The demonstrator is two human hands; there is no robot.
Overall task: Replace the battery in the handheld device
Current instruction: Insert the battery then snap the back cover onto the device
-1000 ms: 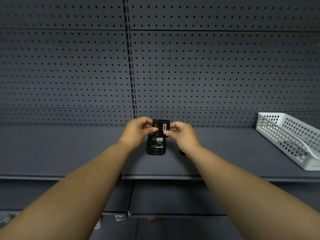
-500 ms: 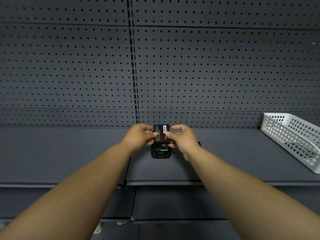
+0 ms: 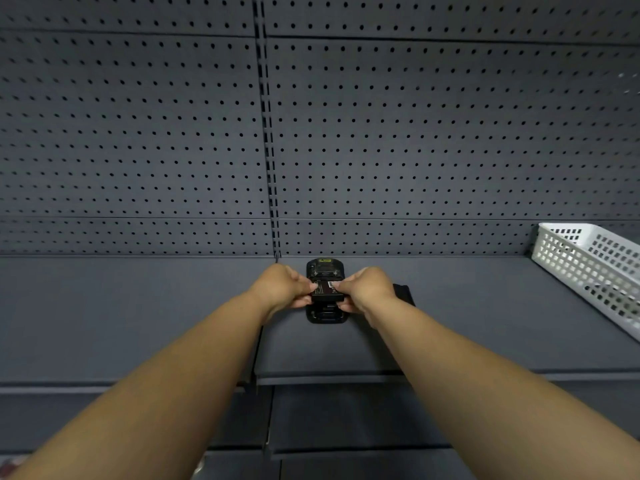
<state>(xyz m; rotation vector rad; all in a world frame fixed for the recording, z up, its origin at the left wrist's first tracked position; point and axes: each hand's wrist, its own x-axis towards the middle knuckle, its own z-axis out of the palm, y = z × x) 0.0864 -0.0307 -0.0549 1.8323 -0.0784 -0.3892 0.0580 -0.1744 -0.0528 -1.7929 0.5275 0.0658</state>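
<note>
A black handheld device [image 3: 325, 270] lies back-up on the grey shelf [image 3: 138, 306], its open battery bay partly showing below the battery. A black battery [image 3: 325, 292] with a white label sits over the middle of the device. My left hand [image 3: 282, 287] pinches its left edge and my right hand [image 3: 363, 289] pinches its right edge. Whether the battery is fully seated in the bay is hidden by my fingers. A flat black piece [image 3: 403, 293], perhaps the cover, lies on the shelf just behind my right hand.
A white perforated plastic basket [image 3: 588, 268] stands at the shelf's right end. A grey pegboard wall [image 3: 381, 133] rises right behind the device. The shelf's front edge [image 3: 329, 379] runs below my forearms, with lower shelves beneath.
The battery has come down from a raised, tilted hold to lie lower over the device's back. Both hands moved down with it; the device's top end is now uncovered.
</note>
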